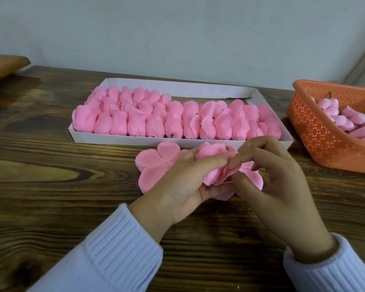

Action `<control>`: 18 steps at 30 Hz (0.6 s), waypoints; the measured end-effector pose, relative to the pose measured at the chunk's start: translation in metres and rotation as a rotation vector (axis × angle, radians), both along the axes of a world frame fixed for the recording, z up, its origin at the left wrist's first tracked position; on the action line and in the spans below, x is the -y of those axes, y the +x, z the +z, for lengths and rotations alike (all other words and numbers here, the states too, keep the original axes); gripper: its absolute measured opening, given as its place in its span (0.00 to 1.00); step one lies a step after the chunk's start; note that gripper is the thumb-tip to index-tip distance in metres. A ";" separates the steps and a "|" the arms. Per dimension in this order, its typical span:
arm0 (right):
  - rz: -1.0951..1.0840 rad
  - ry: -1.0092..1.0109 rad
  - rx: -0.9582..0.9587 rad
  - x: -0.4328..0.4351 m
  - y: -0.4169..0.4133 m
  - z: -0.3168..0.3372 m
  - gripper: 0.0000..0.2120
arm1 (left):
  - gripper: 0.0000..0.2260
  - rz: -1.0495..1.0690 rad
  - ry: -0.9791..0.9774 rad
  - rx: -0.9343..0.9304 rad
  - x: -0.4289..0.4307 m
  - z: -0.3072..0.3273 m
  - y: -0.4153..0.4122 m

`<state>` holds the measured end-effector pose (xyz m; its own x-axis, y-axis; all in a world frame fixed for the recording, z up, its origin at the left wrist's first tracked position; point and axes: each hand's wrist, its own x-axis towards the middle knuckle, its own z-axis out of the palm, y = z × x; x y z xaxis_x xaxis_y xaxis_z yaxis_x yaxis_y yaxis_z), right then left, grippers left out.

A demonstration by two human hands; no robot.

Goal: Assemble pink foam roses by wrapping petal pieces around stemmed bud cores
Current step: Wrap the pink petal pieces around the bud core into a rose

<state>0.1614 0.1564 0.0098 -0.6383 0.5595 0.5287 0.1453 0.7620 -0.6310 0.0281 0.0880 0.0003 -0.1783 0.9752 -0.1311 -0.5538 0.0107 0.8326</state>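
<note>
Gripping a pink rose in both hands

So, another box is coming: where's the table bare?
Bare dark wooden table: left of the white cardboard tray, up to the brown board. Crowded: left hand and right hand hold the pink foam rose before the tray, over flat petal pieces; narrow gap beside the orange perforated basket.

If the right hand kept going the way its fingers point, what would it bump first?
The rose held in the left hand. The right hand points left, and its fingertips seem to pinch a petal of it.
</note>
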 end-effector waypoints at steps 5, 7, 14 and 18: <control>-0.048 0.023 -0.012 -0.002 0.000 0.000 0.10 | 0.17 -0.080 0.048 0.055 0.002 0.002 0.001; -0.067 0.011 -0.012 -0.002 0.000 0.000 0.08 | 0.16 -0.098 0.063 0.104 0.002 0.002 0.001; -0.086 -0.089 -0.013 -0.005 0.001 -0.004 0.11 | 0.10 -0.119 0.061 0.159 0.000 -0.001 -0.002; -0.051 -0.086 -0.042 -0.004 0.000 -0.002 0.12 | 0.10 -0.113 0.058 0.175 0.001 -0.001 -0.002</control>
